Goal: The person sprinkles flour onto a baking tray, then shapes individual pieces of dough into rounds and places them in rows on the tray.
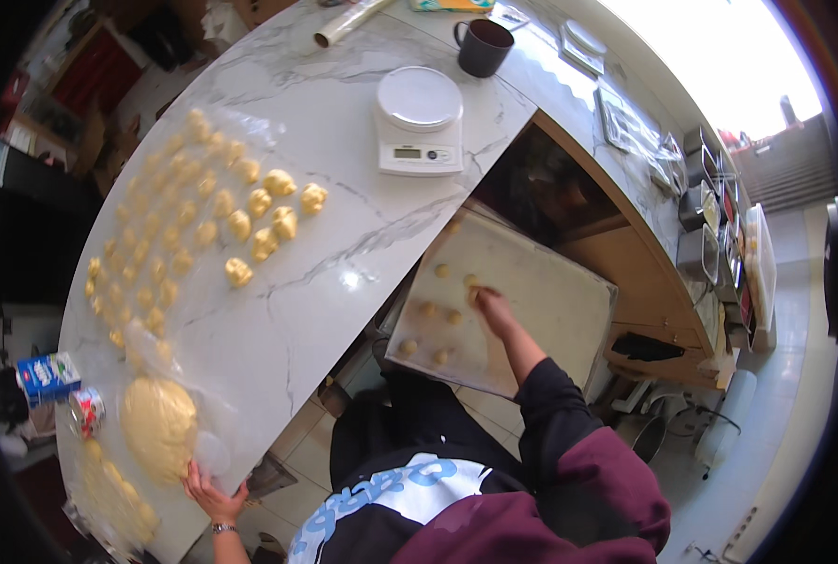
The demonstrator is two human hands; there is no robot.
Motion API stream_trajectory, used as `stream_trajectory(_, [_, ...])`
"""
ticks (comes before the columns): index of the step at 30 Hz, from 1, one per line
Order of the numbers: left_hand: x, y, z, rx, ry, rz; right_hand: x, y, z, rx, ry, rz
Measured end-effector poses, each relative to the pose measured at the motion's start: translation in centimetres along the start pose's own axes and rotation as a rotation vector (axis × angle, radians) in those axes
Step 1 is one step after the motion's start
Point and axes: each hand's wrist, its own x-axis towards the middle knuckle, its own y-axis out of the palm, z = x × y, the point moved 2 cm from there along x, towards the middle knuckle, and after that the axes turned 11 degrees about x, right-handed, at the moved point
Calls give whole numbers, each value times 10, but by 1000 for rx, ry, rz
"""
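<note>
My left hand [214, 493] rests with fingers apart at the worktop's edge, touching a big bagged mass of pale yellow dough [157, 423] and a translucent round plastic piece [212, 455]. My right hand [491, 310] reaches down to a lined metal tray [546, 329] below the worktop, its fingertips closed on a small dough ball [472, 284]. Several other pale balls [427, 309] sit on that tray's left part. On the worktop are rough dough lumps [283, 223], with more portions [160, 216] under clear plastic sheeting to their left.
A white digital scale [419, 122], dark mug [483, 47] and roll of wrap [348, 23] stand on the marble worktop [315, 310]. A blue-white box [49, 376] and can [87, 412] are at left. Metal containers [699, 252] line the right counter. An open recess [541, 179] lies behind the tray.
</note>
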Motion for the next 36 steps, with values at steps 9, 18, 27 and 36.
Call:
stream_trajectory(9, [-3,8,12,-2,20,118,103,-4,60,-577,-531,-426])
stream_trajectory(18, [-8,1,3,22,-44,113,-29,118,176,-232,-1137,-317])
stream_trajectory(27, [10,1,-4,-35,-73,29,-55,299,219,-679,-1392,302])
stream_trajectory(36, [15,-14,-6,-105,-141,-12,-195,330,135,-776,-1218,997])
